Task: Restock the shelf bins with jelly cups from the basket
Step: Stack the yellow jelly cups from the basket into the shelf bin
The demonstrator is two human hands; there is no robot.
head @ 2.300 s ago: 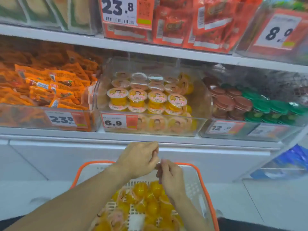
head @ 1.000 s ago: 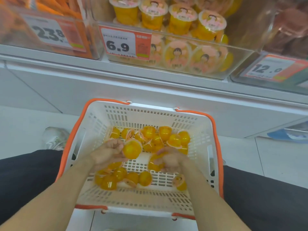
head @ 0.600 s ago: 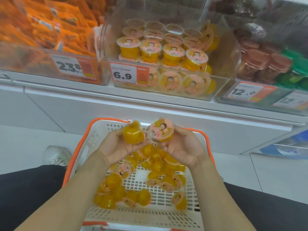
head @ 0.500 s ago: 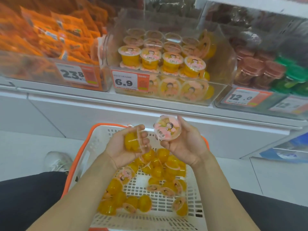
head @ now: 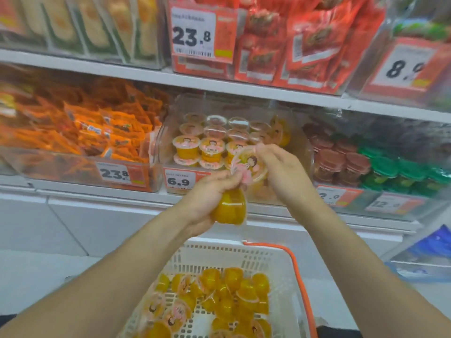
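Observation:
My left hand (head: 207, 193) grips a yellow jelly cup (head: 229, 208) just below the front wall of the clear shelf bin (head: 300, 147). My right hand (head: 280, 167) holds a second jelly cup (head: 247, 164), its pink printed lid facing me, in front of that bin. Rows of upright jelly cups (head: 197, 145) stand inside the bin, behind a 6.9 price tag (head: 180, 179). Below my arms is the white basket (head: 234, 252) with an orange rim, holding several loose jelly cups (head: 219, 296).
A bin of orange snack packets (head: 92, 135) stands left of the jelly bin; brown and green lidded cups (head: 361, 162) fill the bins on the right. The shelf above carries red packets (head: 292, 40) and price tags. A white cabinet front (head: 97, 223) lies under the shelf.
Both hands have risen from the basket up to the front of the jelly bin, each carrying its cup. My view has tilted upward to show the upper shelf.

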